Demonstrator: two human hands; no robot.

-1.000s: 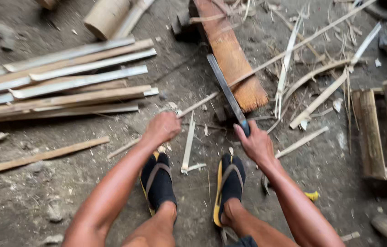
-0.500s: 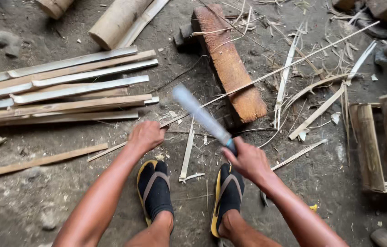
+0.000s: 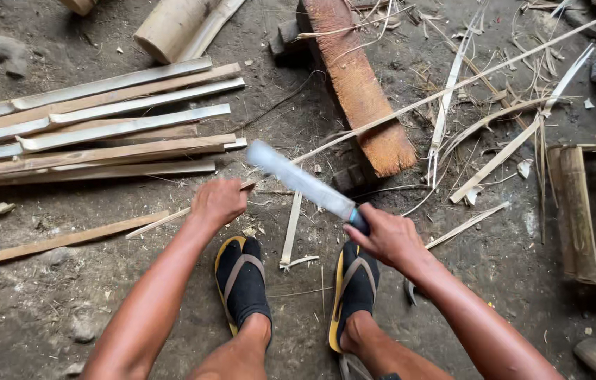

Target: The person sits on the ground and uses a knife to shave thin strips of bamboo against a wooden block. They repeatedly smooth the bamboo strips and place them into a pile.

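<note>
Currently mid-swing: right hand (image 3: 389,236) closed around the machete (image 3: 303,184) handle, blade raised and blurred, tip over the left hand (image 3: 219,200). Left hand closed on a thin bamboo strip (image 3: 171,218) lying on the dirt floor (image 3: 65,295). Split bamboo slats (image 3: 101,134) stacked beyond left hand, wooden chopping block (image 3: 358,88) beyond right

Blade (image 3: 301,181) blurred; its handle hidden inside the right hand's (image 3: 388,236) fingers. Strip end concealed under the left hand's (image 3: 219,200) fingers. Stacked slats (image 3: 101,134) cut off at left edge.
</note>
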